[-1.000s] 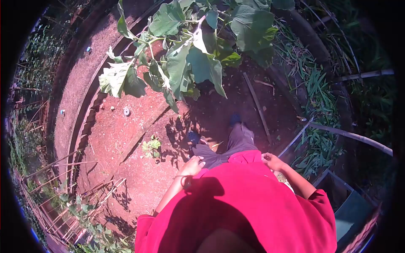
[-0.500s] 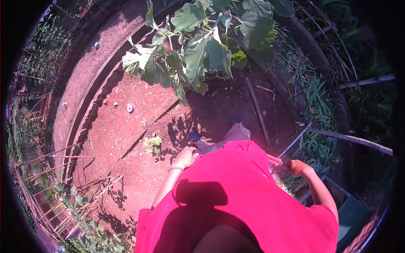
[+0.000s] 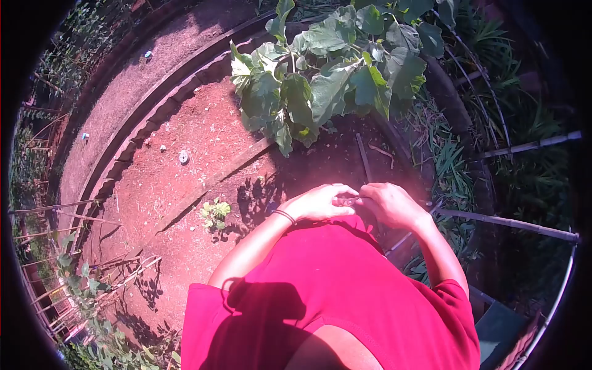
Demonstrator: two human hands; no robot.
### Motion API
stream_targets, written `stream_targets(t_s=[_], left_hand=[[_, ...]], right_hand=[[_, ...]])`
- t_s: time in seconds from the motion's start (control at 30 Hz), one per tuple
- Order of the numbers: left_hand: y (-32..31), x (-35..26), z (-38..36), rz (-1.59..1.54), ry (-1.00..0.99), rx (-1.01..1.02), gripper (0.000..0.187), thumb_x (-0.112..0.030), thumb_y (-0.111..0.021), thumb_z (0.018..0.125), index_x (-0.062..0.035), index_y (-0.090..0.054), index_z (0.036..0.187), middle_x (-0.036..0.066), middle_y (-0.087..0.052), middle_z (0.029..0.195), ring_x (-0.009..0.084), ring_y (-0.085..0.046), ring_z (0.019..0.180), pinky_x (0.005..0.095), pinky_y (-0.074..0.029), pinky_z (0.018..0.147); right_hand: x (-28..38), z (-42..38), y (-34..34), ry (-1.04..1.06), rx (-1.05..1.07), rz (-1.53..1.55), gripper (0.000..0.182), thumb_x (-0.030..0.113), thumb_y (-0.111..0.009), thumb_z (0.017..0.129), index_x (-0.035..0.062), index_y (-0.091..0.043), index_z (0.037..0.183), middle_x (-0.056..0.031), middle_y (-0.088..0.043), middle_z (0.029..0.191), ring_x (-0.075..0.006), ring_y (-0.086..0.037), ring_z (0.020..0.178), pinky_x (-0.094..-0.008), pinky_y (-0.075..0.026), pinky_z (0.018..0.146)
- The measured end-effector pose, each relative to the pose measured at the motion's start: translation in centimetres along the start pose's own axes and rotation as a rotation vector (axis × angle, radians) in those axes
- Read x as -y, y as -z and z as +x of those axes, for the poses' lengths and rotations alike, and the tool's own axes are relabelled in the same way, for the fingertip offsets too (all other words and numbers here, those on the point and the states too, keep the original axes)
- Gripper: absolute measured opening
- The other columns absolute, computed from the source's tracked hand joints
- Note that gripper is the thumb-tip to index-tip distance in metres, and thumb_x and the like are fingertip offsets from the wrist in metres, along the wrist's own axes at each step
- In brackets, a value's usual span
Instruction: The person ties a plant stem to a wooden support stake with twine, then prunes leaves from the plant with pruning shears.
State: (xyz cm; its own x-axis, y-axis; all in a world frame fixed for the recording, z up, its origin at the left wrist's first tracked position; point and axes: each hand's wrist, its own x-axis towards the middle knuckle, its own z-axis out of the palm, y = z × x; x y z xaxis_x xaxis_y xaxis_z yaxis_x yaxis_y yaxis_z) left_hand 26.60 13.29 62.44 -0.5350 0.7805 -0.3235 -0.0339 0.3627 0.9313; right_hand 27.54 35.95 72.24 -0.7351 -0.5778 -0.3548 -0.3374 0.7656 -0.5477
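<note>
Both hands meet in front of the red shirt (image 3: pixel 333 265). My left hand (image 3: pixel 320 202), with a dark band at the wrist, has its fingers curled, and their tips point toward the other hand. My right hand (image 3: pixel 390 205) is closed in a pinch on a small thing between the two hands, too small to make out. Beyond the hands, a large leafy plant (image 3: pixel 330 83) stands over the reddish soil (image 3: pixel 166 191).
A wooden strip (image 3: pixel 213 179) crosses the soil beside a small light-green plant (image 3: pixel 215 213). A round pale object (image 3: pixel 184 156) lies farther left. Bamboo poles (image 3: pixel 505 223) reach in from the right, and thin sticks (image 3: pixel 126 280) stand at the lower left.
My left hand has moved right and forward off the shirt's edge. My right hand has come in from the right side, so both now meet. The view has shifted slightly.
</note>
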Motion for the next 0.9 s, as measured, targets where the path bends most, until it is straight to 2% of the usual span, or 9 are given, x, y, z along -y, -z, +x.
stream_targets(t_s=[0.03,0.1,0.23,0.27,0.37,0.5,0.67,0.77,0.9], left_hand=[[0.3,0.2,-0.6,-0.143,0.124,0.118,0.046,-0.032,-0.068,0.096,-0.0039,-0.060,0.130,0.008,-0.066,0.111,0.0129,-0.064,0.088,0.0309,-0.054,0.083],[-1.5,4.1,-1.7,-0.476,0.016,0.085,0.036,-0.031,-0.059,0.102,-0.0030,-0.064,0.123,0.004,-0.068,0.100,0.0122,-0.065,0.088,0.0301,-0.053,0.085],[-1.3,8.1,-4.6,-0.874,0.062,-0.419,0.043,-0.034,-0.050,0.107,-0.0007,-0.056,0.132,0.009,-0.065,0.113,0.0187,-0.067,0.103,0.0321,-0.053,0.091],[-1.4,9.1,-4.7,-0.991,0.063,-0.545,0.042,-0.033,-0.051,0.106,-0.0014,-0.054,0.134,0.010,-0.064,0.116,0.0196,-0.066,0.106,0.0331,-0.053,0.093],[-1.3,10.9,-5.0,-1.294,0.040,-0.714,0.038,-0.025,-0.051,0.106,-0.0031,-0.051,0.137,0.010,-0.061,0.121,0.0222,-0.062,0.115,0.0358,-0.050,0.100],[-2.3,11.6,-4.6,-1.555,0.026,-0.584,0.027,-0.021,-0.053,0.105,-0.0051,-0.055,0.128,0.009,-0.063,0.119,0.0210,-0.061,0.116,0.0349,-0.051,0.100],[-2.9,10.0,-3.6,-1.523,0.078,-0.640,0.018,-0.023,-0.051,0.107,-0.0089,-0.055,0.117,0.001,-0.057,0.091,0.0192,-0.062,0.105,0.0364,-0.053,0.093],[-3.3,11.3,-3.3,-1.653,0.067,-0.678,0.030,-0.027,-0.053,0.106,-0.0102,-0.051,0.130,-0.001,-0.051,0.087,0.0164,-0.061,0.098,0.0312,-0.052,0.087],[-2.4,10.3,-2.8,-1.729,0.048,-0.883,0.026,-0.033,-0.051,0.106,-0.0134,-0.056,0.123,-0.004,-0.044,0.079,0.0102,-0.053,0.076,0.0313,-0.049,0.079]], right_hand=[[0.5,1.1,-0.2,0.015,0.016,-0.028,0.022,0.020,-0.063,0.094,-0.0018,-0.059,0.097,-0.0180,-0.062,0.092,-0.0392,-0.063,0.089,-0.0478,-0.050,0.075],[1.0,2.4,-1.6,-0.048,-0.107,0.060,0.031,0.023,-0.066,0.093,-0.0008,-0.057,0.110,-0.0183,-0.060,0.103,-0.0372,-0.063,0.094,-0.0463,-0.051,0.079],[2.3,4.6,-5.8,-0.349,-0.376,0.265,0.074,0.035,-0.076,0.088,0.0045,-0.038,0.143,-0.0208,-0.046,0.131,-0.0338,-0.063,0.102,-0.0451,-0.053,0.088],[2.3,5.1,-7.4,-0.365,-0.310,0.348,0.096,0.044,-0.079,0.084,0.0036,-0.024,0.152,-0.0235,-0.039,0.139,-0.0337,-0.062,0.103,-0.0449,-0.053,0.093],[3.6,5.9,-11.7,-0.337,-0.076,0.559,0.103,0.046,-0.080,0.082,0.0017,-0.020,0.154,-0.0273,-0.036,0.145,-0.0376,-0.060,0.112,-0.0460,-0.051,0.098],[5.6,7.4,-14.7,-0.190,-0.159,0.333,0.090,0.038,-0.077,0.085,0.0014,-0.023,0.148,-0.0329,-0.037,0.145,-0.0464,-0.046,0.134,-0.0509,-0.045,0.106],[5.0,6.8,-16.3,-0.255,-0.150,0.478,0.078,0.033,-0.072,0.088,0.0020,-0.027,0.143,-0.0329,-0.049,0.138,-0.0445,-0.054,0.127,-0.0489,-0.048,0.103],[4.4,6.2,-16.2,-0.167,-0.086,0.493,0.076,0.031,-0.071,0.089,0.0017,-0.026,0.143,-0.0317,-0.050,0.139,-0.0432,-0.055,0.126,-0.0479,-0.049,0.102],[5.0,5.4,-15.1,-0.088,-0.172,0.334,0.069,0.035,-0.071,0.090,0.0003,-0.036,0.138,-0.0297,-0.058,0.129,-0.0413,-0.060,0.119,-0.0482,-0.052,0.095]])
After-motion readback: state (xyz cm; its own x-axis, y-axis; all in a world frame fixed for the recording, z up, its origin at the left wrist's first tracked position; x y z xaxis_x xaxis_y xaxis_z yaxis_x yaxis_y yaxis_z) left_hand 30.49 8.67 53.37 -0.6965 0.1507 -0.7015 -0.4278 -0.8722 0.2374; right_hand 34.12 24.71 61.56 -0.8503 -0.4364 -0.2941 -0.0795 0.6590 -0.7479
